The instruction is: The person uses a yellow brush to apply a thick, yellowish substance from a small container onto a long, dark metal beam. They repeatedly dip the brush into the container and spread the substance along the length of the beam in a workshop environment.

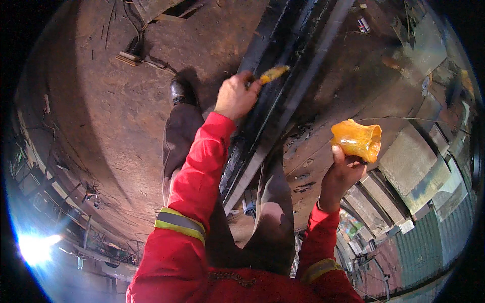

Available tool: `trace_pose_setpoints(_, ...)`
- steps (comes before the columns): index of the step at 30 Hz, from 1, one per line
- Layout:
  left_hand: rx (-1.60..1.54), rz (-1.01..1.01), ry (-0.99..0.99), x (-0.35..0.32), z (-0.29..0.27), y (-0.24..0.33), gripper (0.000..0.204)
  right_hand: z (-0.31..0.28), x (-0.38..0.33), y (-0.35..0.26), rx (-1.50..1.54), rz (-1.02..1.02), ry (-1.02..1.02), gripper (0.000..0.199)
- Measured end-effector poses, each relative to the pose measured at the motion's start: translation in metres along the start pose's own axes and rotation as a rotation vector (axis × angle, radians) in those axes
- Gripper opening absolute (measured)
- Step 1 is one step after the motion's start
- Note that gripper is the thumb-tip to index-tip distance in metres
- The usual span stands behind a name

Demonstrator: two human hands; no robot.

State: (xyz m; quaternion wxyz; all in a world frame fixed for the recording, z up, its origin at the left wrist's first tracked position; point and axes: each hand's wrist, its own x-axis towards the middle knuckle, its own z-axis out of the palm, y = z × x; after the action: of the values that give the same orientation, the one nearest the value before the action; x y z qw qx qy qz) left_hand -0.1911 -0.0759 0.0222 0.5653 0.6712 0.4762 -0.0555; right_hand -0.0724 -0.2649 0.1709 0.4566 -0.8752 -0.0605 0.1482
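My left hand [235, 96] grips a brush with a yellow-orange coated tip [273, 73], pressed against a long black metal beam [262, 111] that runs diagonally across the floor. My right hand [342, 174] holds up a crumpled orange-yellow plastic container [357, 140] to the right of the beam, away from it. Both arms wear red sleeves with reflective bands. My legs in brown trousers straddle the beam, one black shoe [182, 91] on its left.
A rusty brown floor [101, 116] spreads to the left, with wires and a small block [127, 58] at the top. Flat metal sheets [411, 161] lie stacked at the right. A bright glare [35, 247] shines at the lower left.
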Motion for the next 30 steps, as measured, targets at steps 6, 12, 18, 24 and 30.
trace_pose_setpoints(6, 0.056, 0.270, 0.149, 0.019, -0.017, 0.023, 0.026, -0.003, 0.000, -0.003, 0.004, -0.038, -0.049, 0.038)
trace_pose_setpoints(12, 0.104, 0.293, 0.109, 0.032, -0.018, 0.031, 0.025, -0.005, 0.003, -0.002, 0.026, -0.026, -0.052, 0.038)
trace_pose_setpoints(18, 0.164, 0.278, 0.104, 0.040, -0.006, 0.031, 0.024, -0.005, 0.006, 0.001, 0.114, 0.002, -0.030, 0.044)
trace_pose_setpoints(24, 0.385, 0.241, 0.162, 0.039, 0.002, 0.017, 0.020, -0.007, 0.007, 0.006, 0.123, -0.010, -0.040, 0.048)
trace_pose_setpoints(30, 0.197, 0.435, 0.005, -0.012, 0.016, -0.023, 0.016, 0.002, 0.001, -0.005, 0.151, 0.026, -0.051, 0.054)
